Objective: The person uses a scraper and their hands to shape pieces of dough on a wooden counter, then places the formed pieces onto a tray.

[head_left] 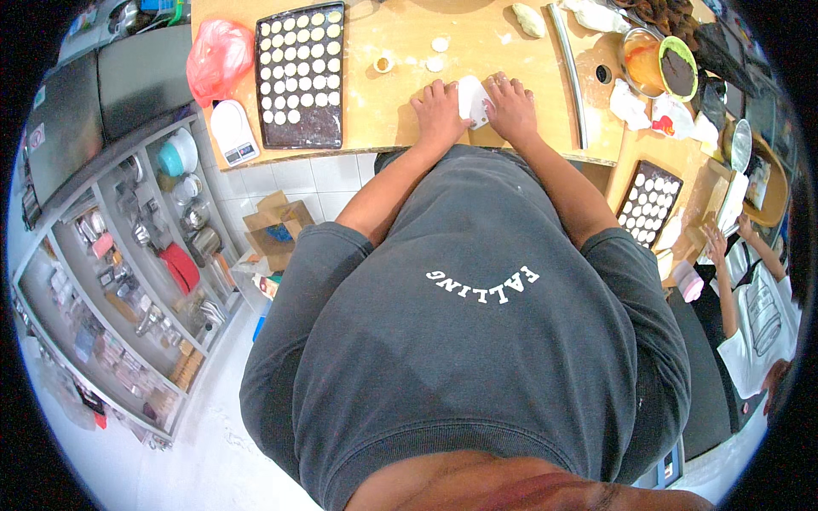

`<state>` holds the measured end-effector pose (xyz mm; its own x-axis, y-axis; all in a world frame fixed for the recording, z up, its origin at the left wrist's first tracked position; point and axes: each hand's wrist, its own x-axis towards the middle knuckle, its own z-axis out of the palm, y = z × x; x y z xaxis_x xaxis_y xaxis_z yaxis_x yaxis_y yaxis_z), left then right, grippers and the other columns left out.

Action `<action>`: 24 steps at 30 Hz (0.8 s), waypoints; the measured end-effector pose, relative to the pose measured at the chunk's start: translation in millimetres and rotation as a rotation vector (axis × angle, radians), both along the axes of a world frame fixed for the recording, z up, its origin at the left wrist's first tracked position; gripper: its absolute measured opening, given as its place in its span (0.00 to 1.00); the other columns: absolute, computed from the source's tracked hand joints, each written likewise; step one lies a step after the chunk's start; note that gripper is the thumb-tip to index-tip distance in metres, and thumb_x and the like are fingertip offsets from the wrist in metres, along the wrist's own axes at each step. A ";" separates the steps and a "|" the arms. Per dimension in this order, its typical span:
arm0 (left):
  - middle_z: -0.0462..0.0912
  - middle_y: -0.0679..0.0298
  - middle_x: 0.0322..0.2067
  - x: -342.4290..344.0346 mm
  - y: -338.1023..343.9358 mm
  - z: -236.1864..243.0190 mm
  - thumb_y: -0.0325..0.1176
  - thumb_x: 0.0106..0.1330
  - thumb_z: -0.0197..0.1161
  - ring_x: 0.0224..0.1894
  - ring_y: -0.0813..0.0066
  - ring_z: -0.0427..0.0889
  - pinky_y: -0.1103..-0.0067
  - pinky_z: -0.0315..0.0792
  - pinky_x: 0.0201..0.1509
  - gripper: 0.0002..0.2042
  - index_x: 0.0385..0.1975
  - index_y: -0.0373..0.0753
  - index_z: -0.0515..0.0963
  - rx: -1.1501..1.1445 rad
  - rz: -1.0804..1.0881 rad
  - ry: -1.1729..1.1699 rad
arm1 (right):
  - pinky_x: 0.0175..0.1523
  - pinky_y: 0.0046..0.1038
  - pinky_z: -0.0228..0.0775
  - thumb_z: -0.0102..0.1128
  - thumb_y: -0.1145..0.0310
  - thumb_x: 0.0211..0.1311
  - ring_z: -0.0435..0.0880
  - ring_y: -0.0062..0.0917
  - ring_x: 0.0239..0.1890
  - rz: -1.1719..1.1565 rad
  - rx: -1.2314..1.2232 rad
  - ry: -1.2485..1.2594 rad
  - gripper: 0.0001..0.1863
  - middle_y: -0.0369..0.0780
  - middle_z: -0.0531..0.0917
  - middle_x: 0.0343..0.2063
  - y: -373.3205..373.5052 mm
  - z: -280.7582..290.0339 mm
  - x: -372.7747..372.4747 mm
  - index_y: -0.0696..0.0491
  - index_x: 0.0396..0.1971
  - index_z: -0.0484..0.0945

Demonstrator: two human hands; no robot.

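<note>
My left hand [439, 111] and my right hand [513, 109] are at the near edge of the wooden table [375, 111], fingers curled. Between them is a white flat piece [471, 95], rounded at its far end. Both hands grip its sides, the left thumb at the near left edge and the right thumb at the right. I cannot make out its exact kind. Beyond the hands lie a white dough round [440, 44] and another dough round [435, 64]. Left of these is a small pale round piece [384, 64] with a brown middle.
A dark tray [317, 132] of pale rounds and a white scale [232, 132] stand left, beside a red plastic bag [220, 60]. A metal tube [569, 77], dough [529, 20] and bowls [679, 68] are right. Another person's hand [716, 244] works near a second tray [649, 204].
</note>
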<state>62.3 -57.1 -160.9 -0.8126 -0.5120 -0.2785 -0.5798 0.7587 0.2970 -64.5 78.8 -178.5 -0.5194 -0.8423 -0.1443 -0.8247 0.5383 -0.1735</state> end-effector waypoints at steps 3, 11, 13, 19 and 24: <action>0.72 0.61 0.55 -4.3 -8.3 8.9 0.49 0.48 0.81 0.60 0.60 0.72 0.53 0.65 0.58 0.38 0.62 0.48 0.75 -0.002 0.068 -0.142 | 0.55 0.50 0.72 0.62 0.56 0.65 0.75 0.38 0.60 -0.003 0.019 -0.031 0.28 0.40 0.73 0.64 -0.6 1.5 -0.9 0.49 0.63 0.72; 0.71 0.57 0.61 3.7 -25.8 6.6 0.50 0.49 0.80 0.64 0.56 0.70 0.50 0.65 0.62 0.39 0.64 0.49 0.75 0.029 -0.013 -0.074 | 0.57 0.49 0.72 0.60 0.55 0.66 0.74 0.40 0.62 0.002 0.058 -0.010 0.31 0.40 0.72 0.65 -0.9 -0.2 1.0 0.50 0.66 0.69; 0.70 0.56 0.63 -1.7 -20.1 15.6 0.51 0.49 0.80 0.64 0.55 0.70 0.51 0.65 0.62 0.40 0.65 0.49 0.74 0.051 -0.043 -0.067 | 0.58 0.50 0.71 0.60 0.55 0.66 0.74 0.41 0.64 -0.018 0.064 -0.014 0.31 0.40 0.70 0.68 -0.7 -0.5 2.7 0.49 0.67 0.69; 0.68 0.56 0.66 -0.8 -1.5 12.4 0.53 0.45 0.81 0.65 0.54 0.68 0.51 0.64 0.62 0.50 0.72 0.51 0.65 0.017 -0.194 0.013 | 0.59 0.56 0.68 0.60 0.55 0.65 0.73 0.44 0.65 -0.036 0.058 -0.056 0.31 0.40 0.66 0.73 0.9 1.0 2.4 0.47 0.67 0.68; 0.70 0.59 0.66 -1.8 0.6 -3.4 0.54 0.44 0.82 0.64 0.55 0.68 0.53 0.63 0.61 0.52 0.73 0.53 0.64 -0.012 -0.189 -0.013 | 0.60 0.57 0.67 0.60 0.54 0.65 0.72 0.44 0.66 -0.037 0.084 -0.011 0.32 0.39 0.65 0.73 2.0 1.2 6.0 0.45 0.68 0.67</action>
<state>60.5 -56.4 -164.3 -0.8907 -0.3545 -0.2845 -0.4309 0.8578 0.2801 -58.5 80.8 -177.3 -0.5478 -0.8072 -0.2199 -0.8023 0.5813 -0.1353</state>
